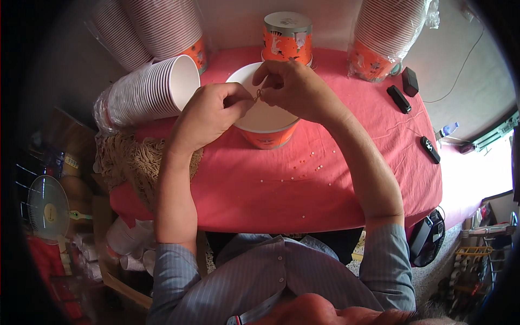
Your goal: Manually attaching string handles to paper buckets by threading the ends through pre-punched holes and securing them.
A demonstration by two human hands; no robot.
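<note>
A thin brown cord (258,95) with a small loop in it is pinched between the fingertips of both hands. My left hand (211,112) grips it from the left. My right hand (301,89) holds it from the right, with its fingers bent. Both hands are just above an open paper bucket (266,140), white inside and orange outside, standing upright on the table. The rest of the cord is hidden by the fingers. Beside my left forearm lies a heap of tan cords (127,162), partly behind the arm.
A pink cloth covers the table (244,200), with small white and orange beads (303,168) scattered on it. A wrapped stack of buckets (143,89) lies at left. Behind stand an upturned orange bucket (287,46) and more stacks (382,35). Dark devices (399,99) lie at right.
</note>
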